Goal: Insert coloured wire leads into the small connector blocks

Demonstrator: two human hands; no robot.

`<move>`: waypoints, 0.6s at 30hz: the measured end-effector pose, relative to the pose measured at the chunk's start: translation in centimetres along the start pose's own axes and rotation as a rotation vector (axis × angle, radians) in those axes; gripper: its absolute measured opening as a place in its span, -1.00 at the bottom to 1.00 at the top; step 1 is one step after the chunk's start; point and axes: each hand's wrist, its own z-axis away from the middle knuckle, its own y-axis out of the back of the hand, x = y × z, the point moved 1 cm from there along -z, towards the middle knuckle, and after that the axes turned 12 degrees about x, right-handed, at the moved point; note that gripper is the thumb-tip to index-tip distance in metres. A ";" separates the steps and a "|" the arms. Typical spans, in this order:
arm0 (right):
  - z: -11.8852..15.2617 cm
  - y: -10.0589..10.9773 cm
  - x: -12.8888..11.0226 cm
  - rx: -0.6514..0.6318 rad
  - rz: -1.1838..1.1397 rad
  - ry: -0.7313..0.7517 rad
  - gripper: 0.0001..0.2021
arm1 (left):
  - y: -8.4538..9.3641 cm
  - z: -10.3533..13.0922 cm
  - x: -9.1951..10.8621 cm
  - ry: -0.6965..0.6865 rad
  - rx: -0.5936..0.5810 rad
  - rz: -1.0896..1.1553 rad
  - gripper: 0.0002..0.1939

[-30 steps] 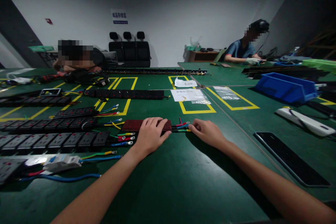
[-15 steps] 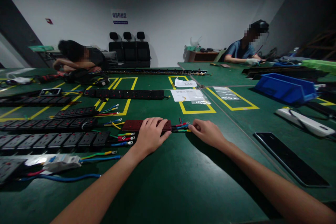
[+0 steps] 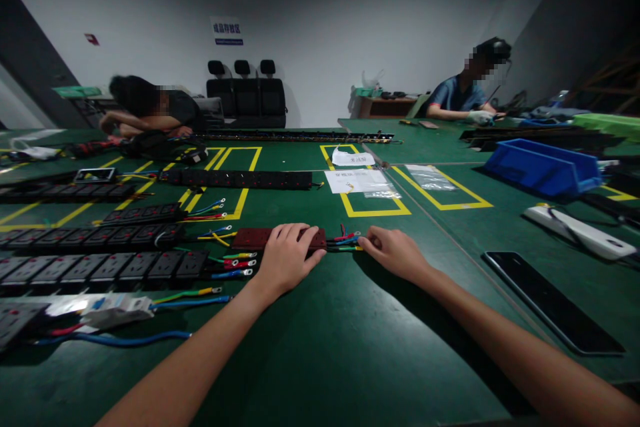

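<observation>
My left hand (image 3: 289,259) lies over a dark red socket strip (image 3: 246,238), fingers across its top and thumb along the near side. Short coloured wires (image 3: 345,240) come out of the strip's right end, some tipped with ring terminals. At their tips my right hand (image 3: 393,250) is closed in a pinch on a wire end; the fingertips hide exactly which one. Yellow and blue leads (image 3: 220,237) reach the strip's left end. To the left lie rows of black socket strips (image 3: 115,269), with lugged wires (image 3: 240,264) ending close to my left wrist.
A phone (image 3: 553,300) and a white power strip (image 3: 580,232) lie to the right, a blue bin (image 3: 543,167) behind them. Papers (image 3: 350,181) and a long black strip (image 3: 240,179) lie beyond my hands. Two people (image 3: 457,97) sit across the green table (image 3: 320,353).
Both hands stay in the same place on the strip and the wire. Only a very slight shift of the camera view shows.
</observation>
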 end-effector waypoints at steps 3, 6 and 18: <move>0.0 0.0 0.0 -0.004 -0.001 -0.003 -0.64 | 0.0 0.0 0.0 -0.002 0.003 0.003 -0.52; 0.0 0.0 0.0 -0.011 0.002 -0.007 -0.64 | 0.0 0.0 0.0 -0.001 0.000 0.000 -0.52; 0.0 -0.1 0.0 -0.002 0.007 -0.008 -0.63 | -0.1 0.0 -0.1 0.001 0.008 0.000 -0.52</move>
